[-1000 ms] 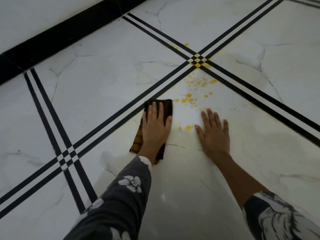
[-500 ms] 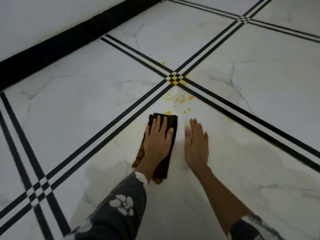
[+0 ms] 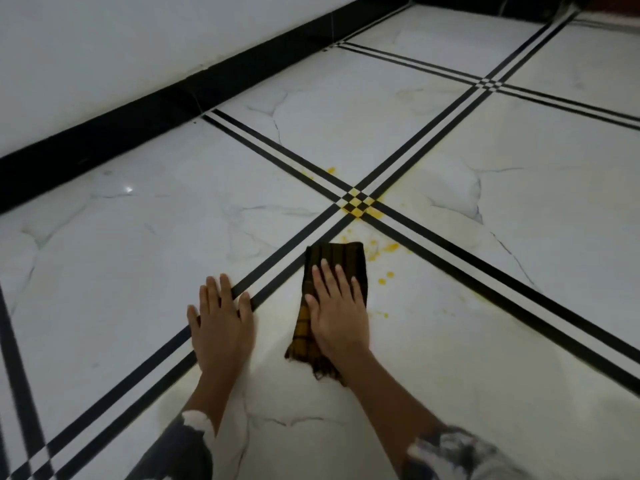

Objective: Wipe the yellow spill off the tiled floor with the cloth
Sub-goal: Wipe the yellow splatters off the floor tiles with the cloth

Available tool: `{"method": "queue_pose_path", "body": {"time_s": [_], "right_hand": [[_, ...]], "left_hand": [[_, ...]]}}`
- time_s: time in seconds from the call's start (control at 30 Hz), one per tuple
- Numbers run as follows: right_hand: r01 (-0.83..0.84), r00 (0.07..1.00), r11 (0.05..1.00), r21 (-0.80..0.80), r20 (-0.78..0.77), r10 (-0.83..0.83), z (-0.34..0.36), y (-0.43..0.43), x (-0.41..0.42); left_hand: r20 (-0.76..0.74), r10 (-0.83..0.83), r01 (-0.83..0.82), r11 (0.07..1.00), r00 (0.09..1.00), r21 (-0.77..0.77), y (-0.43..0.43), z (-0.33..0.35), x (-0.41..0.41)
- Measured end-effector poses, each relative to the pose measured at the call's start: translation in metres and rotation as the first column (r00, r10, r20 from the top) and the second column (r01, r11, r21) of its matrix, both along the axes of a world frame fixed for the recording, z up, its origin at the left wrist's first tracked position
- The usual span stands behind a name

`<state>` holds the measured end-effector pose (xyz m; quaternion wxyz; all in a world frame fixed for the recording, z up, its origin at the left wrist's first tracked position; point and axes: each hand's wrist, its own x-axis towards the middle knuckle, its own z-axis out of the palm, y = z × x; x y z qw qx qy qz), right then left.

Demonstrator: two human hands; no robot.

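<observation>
Cloth (image 3: 334, 259): dark brown, yellow checks | spill (image 3: 360, 206): yellow, at 1 o'clock | floor (image 3: 346, 116): white marble, black double stripes | skirting (image 3: 173, 98): black

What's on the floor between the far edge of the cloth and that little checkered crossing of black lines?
In the head view, small yellow spill drops dot the white tile between the cloth and the checkered crossing; nothing else lies there.

The white marble-look tiled floor (image 3: 145, 237), crossed by paired black stripes, carried a dark checked cloth (image 3: 334, 261) lying flat just beside the stripe crossing. A yellow spill (image 3: 391, 247) dotted the tile beside the cloth and stained the crossing.
</observation>
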<state>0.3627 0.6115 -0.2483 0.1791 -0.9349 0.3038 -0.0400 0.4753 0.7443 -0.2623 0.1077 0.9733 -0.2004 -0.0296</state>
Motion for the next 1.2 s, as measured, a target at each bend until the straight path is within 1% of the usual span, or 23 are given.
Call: {"method": "queue_pose_path", "body": {"time_s": [0.03,0.07,0.13,0.17,0.2,0.27,0.33,0.4,0.5,0.57,0.63,0.73,0.83,0.87,0.93,1.03,1.13,1.2], "right_hand": [[-0.031,0.999,1.0,0.001,-0.008,0.031,-0.002,0.012,-0.008],[-0.099,0.995,0.995,0.014,-0.002,0.099,-0.006,0.022,-0.016],[-0.202,0.979,0.979,0.01,0.006,0.202,-0.011,0.018,-0.022],[-0.18,0.984,0.984,0.008,0.007,0.18,-0.007,0.004,-0.016],[-0.141,0.99,0.99,0.019,-0.005,0.142,-0.004,-0.013,-0.007],[-0.062,0.998,0.998,0.013,0.017,0.062,0.0,-0.042,0.012],[-0.01,0.998,1.0,0.009,0.058,0.009,-0.008,-0.056,0.02],[-0.044,0.997,0.999,0.006,0.067,0.044,-0.009,-0.061,0.021],[-0.104,0.993,0.994,0.024,0.062,0.102,-0.007,-0.085,0.031],[-0.085,0.994,0.996,0.031,0.067,0.082,-0.006,-0.108,0.05],[-0.099,0.994,0.995,0.034,0.045,0.097,-0.005,-0.119,0.064],[-0.167,0.986,0.986,0.022,0.009,0.167,-0.004,-0.123,0.087],[-0.276,0.961,0.961,0.01,-0.03,0.276,-0.005,-0.139,0.112],[-0.288,0.957,0.958,-0.007,-0.035,0.288,-0.005,-0.145,0.123],[-0.238,0.971,0.97,-0.048,-0.035,0.236,-0.008,-0.156,0.143],[-0.137,0.99,0.988,-0.069,-0.032,0.135,-0.013,-0.161,0.167],[-0.152,0.987,0.985,-0.077,-0.064,0.147,-0.012,-0.153,0.167],[-0.158,0.987,0.985,-0.064,-0.047,0.155,-0.009,-0.145,0.16]], "left_hand": [[-0.005,0.009,-0.009,1.0,1.0,0.009,0.001,0.0,-0.001],[-0.011,0.02,-0.02,1.0,1.0,0.008,0.0,0.001,-0.003],[-0.026,0.038,-0.039,0.999,0.999,-0.034,-0.008,0.009,-0.002],[-0.015,0.027,-0.028,0.998,1.0,-0.062,-0.015,0.016,0.001],[0.003,-0.011,0.011,0.995,1.0,-0.096,-0.027,0.02,0.005],[0.013,-0.11,0.11,0.981,0.994,-0.161,-0.056,0.026,0.018],[-0.008,-0.172,0.168,0.971,0.985,-0.167,-0.092,0.024,0.04],[-0.023,-0.186,0.182,0.975,0.982,-0.124,-0.119,0.017,0.067],[-0.056,-0.162,0.158,0.985,0.985,-0.067,-0.147,0.009,0.106],[-0.044,-0.126,0.126,0.992,0.991,-0.01,-0.16,0.004,0.123],[-0.015,-0.118,0.118,0.993,0.993,0.021,-0.165,0.0,0.124],[0.011,-0.097,0.097,0.995,0.995,0.008,-0.163,-0.003,0.125],[-0.011,0.035,-0.035,0.999,0.999,-0.012,-0.165,-0.002,0.125],[-0.016,0.057,-0.057,0.998,0.998,-0.017,-0.166,-0.002,0.125],[-0.015,0.055,-0.055,0.998,0.998,-0.024,-0.168,-0.002,0.123],[0.003,0.057,-0.057,0.998,0.998,-0.009,-0.168,-0.005,0.124],[-0.041,0.034,-0.034,0.999,0.999,-0.019,-0.167,0.0,0.125],[-0.066,-0.028,0.025,0.999,0.997,-0.044,-0.159,0.009,0.135]]}}
